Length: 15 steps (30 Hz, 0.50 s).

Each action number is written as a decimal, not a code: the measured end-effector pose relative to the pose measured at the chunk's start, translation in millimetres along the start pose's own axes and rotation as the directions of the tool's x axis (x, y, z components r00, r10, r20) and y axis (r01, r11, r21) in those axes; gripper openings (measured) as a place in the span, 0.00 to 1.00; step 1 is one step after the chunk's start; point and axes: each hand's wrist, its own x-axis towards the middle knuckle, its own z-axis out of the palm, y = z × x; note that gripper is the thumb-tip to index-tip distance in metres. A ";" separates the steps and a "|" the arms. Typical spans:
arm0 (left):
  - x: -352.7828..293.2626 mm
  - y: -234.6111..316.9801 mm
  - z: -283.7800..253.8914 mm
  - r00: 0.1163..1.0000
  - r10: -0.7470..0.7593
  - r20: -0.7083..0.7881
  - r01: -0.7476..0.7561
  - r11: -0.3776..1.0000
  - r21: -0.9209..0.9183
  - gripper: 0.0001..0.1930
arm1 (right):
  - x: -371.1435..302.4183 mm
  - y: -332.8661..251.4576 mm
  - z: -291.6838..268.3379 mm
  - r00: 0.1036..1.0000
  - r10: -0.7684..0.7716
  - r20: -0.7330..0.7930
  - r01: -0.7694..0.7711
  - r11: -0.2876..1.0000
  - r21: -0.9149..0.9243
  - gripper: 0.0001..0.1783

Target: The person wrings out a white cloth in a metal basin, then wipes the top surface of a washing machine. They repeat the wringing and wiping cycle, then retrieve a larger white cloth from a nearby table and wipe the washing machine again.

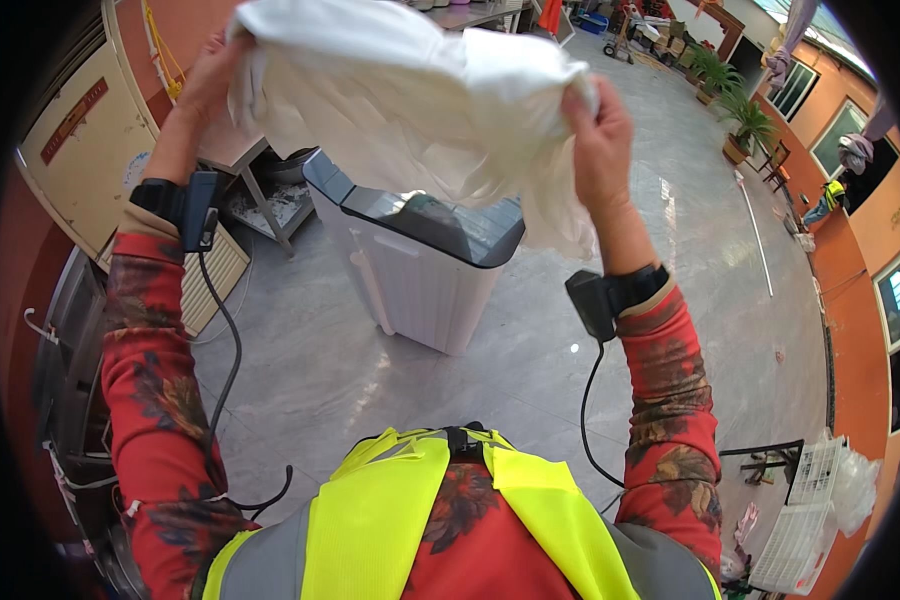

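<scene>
A white cloth (390,95), perhaps a garment, hangs stretched between my raised hands, and its upper part runs out past the top of the picture. My left hand (213,78) grips its left upper corner. The right corner is pinched in my right hand (600,140), thumb against fingers, with loose folds falling beside the wrist. Below and behind the cloth stands a white washing machine (420,285) with a dark-rimmed, glassy top. The cloth covers part of that top.
Left of the machine is a metal table (232,150) with a lower shelf. A cream door (90,140) leans farther left. On the right, a white pole (753,232) lies on the grey floor, potted plants (740,125) line the wall, and white plastic baskets (798,535) sit near me.
</scene>
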 end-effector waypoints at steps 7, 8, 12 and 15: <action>-54.9 -159.4 95.4 0.530 -0.807 0.261 -0.164 0.204 0.965 0.29 | -105.4 148.6 -45.8 0.394 0.535 0.747 -0.055 0.825 -0.562 0.24; -57.3 -177.5 106.7 0.598 -0.745 0.294 -0.124 0.276 0.953 0.30 | -118.4 166.1 -54.8 0.501 0.581 0.642 -0.362 0.814 -0.454 0.24; -69.7 -256.4 178.2 0.879 -0.332 0.342 -0.100 0.572 0.814 0.33 | -145.7 241.2 -72.4 0.766 0.582 -0.272 -0.627 0.585 -0.515 0.29; -80.2 -294.6 223.7 0.861 -0.408 0.303 -0.068 0.499 0.864 0.33 | -167.8 290.5 -65.7 0.393 0.718 -0.574 -0.915 0.368 -0.165 0.33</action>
